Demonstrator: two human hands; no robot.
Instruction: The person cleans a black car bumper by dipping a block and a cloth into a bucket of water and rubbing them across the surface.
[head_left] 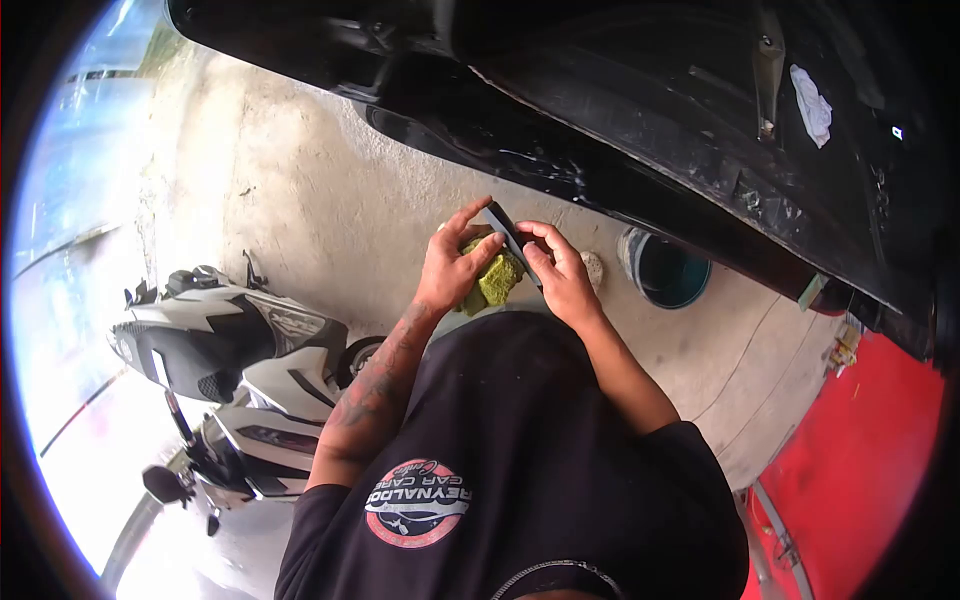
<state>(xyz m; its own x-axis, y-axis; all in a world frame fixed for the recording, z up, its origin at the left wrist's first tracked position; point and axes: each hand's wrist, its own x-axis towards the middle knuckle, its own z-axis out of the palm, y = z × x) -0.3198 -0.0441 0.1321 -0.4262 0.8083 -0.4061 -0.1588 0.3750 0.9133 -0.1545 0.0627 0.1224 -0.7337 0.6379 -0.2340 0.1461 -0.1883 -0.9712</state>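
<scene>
My left hand (452,262) holds a crumpled yellow-green cloth (493,280) against its palm. Its fingers and thumb also grip the upper end of a flat, dark, narrow block (514,244). On the other side, my right hand (561,270) pinches the lower part of the same block between thumb and fingers. The block is tilted, and both hands are close together in front of my black shirt. What the block is, I cannot tell.
A black car body with an open panel (640,110) spans the top, a white cloth (811,106) on it. A bucket of dark liquid (672,270) stands below. A white and black motorcycle (290,375) is at left, a red surface (870,460) at right.
</scene>
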